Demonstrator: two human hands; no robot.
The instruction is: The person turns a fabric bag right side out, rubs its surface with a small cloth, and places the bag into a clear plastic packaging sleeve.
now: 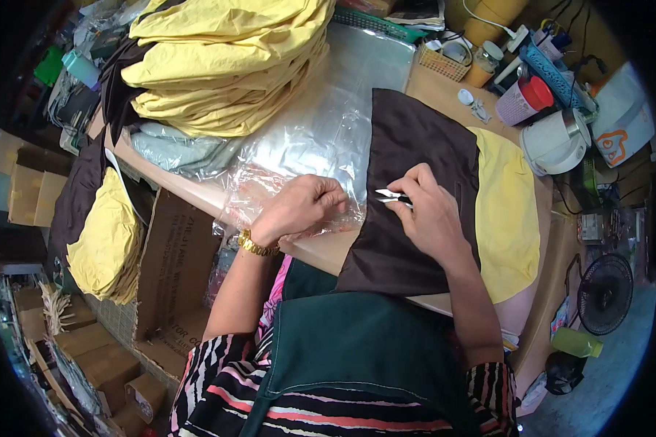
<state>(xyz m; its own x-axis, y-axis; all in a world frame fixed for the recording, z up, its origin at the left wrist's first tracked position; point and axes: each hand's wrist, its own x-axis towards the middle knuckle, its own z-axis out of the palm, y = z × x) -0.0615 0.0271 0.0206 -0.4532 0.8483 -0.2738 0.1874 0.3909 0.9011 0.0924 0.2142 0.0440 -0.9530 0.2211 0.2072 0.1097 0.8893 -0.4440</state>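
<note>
A pair of small metal snips [395,197] is held in my right hand [428,211], blades pointing left, over dark brown cloth [423,138]. The cloth lies flat and joins a yellow part [506,218] on its right. My left hand [306,207], with a gold watch [256,244] at the wrist, has its fingers curled together above crumpled clear plastic [251,193], just left of the cloth. Whatever those fingers may pinch is too small to make out. Flat clear plastic sheets [342,95] lie behind my hands.
A tall pile of yellow cloth [226,65] stands at the back left, beside bagged grey cloth [182,149]. At the right are a white kettle [554,142], a pink cup [521,102] and a wicker basket [444,64]. An open cardboard box [171,269] sits below the left edge.
</note>
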